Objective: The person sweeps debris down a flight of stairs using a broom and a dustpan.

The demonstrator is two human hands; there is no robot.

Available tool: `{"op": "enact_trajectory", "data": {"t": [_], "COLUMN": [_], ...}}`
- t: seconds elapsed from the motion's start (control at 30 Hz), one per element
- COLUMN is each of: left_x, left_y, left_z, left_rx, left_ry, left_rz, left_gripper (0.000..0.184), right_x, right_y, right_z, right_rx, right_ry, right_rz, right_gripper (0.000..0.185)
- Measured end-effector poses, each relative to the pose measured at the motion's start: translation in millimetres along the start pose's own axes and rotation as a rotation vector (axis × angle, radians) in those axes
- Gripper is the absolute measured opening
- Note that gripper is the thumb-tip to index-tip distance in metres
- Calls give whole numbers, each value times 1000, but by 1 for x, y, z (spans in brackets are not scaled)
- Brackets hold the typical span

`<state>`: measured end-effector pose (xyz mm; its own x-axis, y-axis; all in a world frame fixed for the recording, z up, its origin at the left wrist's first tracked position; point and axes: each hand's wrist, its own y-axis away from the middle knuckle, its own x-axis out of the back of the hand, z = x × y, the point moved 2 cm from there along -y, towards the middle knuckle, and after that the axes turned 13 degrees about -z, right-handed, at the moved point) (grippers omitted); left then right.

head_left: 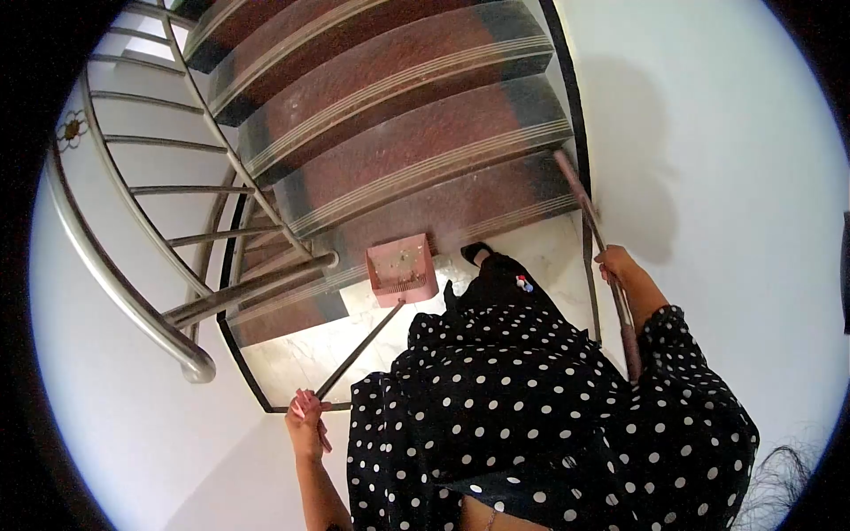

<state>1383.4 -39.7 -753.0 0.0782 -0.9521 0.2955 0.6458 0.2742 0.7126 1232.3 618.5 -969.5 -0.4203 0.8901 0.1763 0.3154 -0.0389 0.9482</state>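
My left hand (307, 420) is closed around the upper end of a long-handled pink dustpan (428, 274). Its dark handle slants down to the pan, which is at the foot of the stairs with small bits of debris (398, 263) inside. On the other side, my right hand (613, 263) grips a long stick (598, 232) partway along its length. The stick has thicker brownish ends and is tilted near the wall. I cannot make out whether it carries a brush head.
Reddish-brown stairs (390, 142) with striped edges rise ahead. A metal railing (115, 265) curves along the left. The white wall (735, 177) stands close on the right. Pale floor tiles (279, 363) surround my black shoe (475, 252).
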Motion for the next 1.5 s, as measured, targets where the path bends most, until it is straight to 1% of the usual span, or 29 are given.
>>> {"op": "enact_trajectory", "data": {"t": [0.03, 0.13, 0.2, 0.23, 0.3, 0.33, 0.4, 0.43, 0.5, 0.53, 0.6, 0.63, 0.7, 0.73, 0.77, 0.83, 0.87, 0.93, 0.97, 1.0, 1.07, 1.1, 1.17, 1.23, 1.3, 1.37, 1.4, 1.47, 1.5], "left_x": [4, 2, -2, 0, -1, -3, -4, -10, -7, -7, -10, -14, -21, -23, -20, -17, -16, -29, -28, -24, -19, -18, -20, -16, -13, -14, -18, -23, -26], "left_y": [6, 24, 24, 27, 34, 35, 37, 35, 38, 38, 36, 35, 37, 35, 33, 33, 32, 26, 25, 20, 17, 13, 8, 1, -7, -14, -14, -28, -29], "left_z": [-2, 0, -6, -12, -15, -18, -29, -35, -56, -62, -76, -82, -83, -88, -97, -104, -109, -111, -113, -115, -126, -125, -137, -156, -172, -187, -189, -206, -205], "left_rx": [35, 33, 70, 74, 103, 106, 150, 154, 158, 160, 156, 152, 142, 147, 158, 201, 205, 132, 163, 191, 121, 182, 155, 130, 135, 109, 48, 79, 96], "left_ry": [-32, -54, -42, -44, -68, -59, -53, -41, -2, 14, -11, -36, -82, -76, -56, -77, -69, -116, -97, -75, -47, -95, -61, 15, 14, 16, 67, 72, 111], "left_rz": [-9, 2, 33, 13, -21, -15, -28, -19, -27, -28, -18, -13, -14, -8, -5, -44, -41, -12, -20, -29, -61, -55, -53, -102, -112, -105, -94, -117, -113], "left_gripper": [21, 20, 20, 21, 23, 23, 25, 25, 30, 33, 34, 35, 36, 36, 37, 39, 39, 35, 30, 24, 23, 23, 24, 30, 30, 30, 29, 32, 36], "right_x": [3, -19, -43, -56, -81, -82, -79, -65, -53, -49, -38, -28, -14, -24, -41, -85, -115, -149, -166, -185, -202, -204, -200, -192, -189, -196, -204, -220, -239], "right_y": [-5, -23, -90, -81, -63, -58, -44, -47, -20, -5, 13, -5, -69, -86, -95, -78, -68, -66, -60, -53, -39, -32, 4, 12, 10, -1, -15, -46, -44], "right_z": [-6, -49, -50, -62, -76, -73, -63, -57, -33, -32, -31, -19, 15, 19, 17, -17, -40, -82, -96, -103, -107, -102, -102, -86, -79, -70, -66, -68, -76], "right_rx": [0, -53, -17, -16, -118, -117, 13, 65, 76, 78, 12, 17, 273, 272, 510, 489, 231, 97, 50, 71, 95, 118, 162, 122, 93, 139, 132, 134, 127], "right_ry": [104, 80, 314, 322, 99, 110, 142, 214, -29, -25, -57, -50, 162, 170, 298, 339, 254, 296, 314, 280, 265, 235, 243, 220, 200, 234, 248, 152, 156], "right_rz": [-42, -32, -49, -56, -194, -195, -195, -232, -168, -173, -120, -123, -221, -227, -263, -262, -219, -339, -379, -409, -444, -428, -390, -326, -262, -262, -267, -361, -342], "right_gripper": [34, 34, 42, 42, 30, 30, 15, 14, 16, 16, 9, 9, 6, 6, 7, 9, 11, 14, 14, 15, 15, 14, 14, 14, 14, 23, 23, 23, 23]}}
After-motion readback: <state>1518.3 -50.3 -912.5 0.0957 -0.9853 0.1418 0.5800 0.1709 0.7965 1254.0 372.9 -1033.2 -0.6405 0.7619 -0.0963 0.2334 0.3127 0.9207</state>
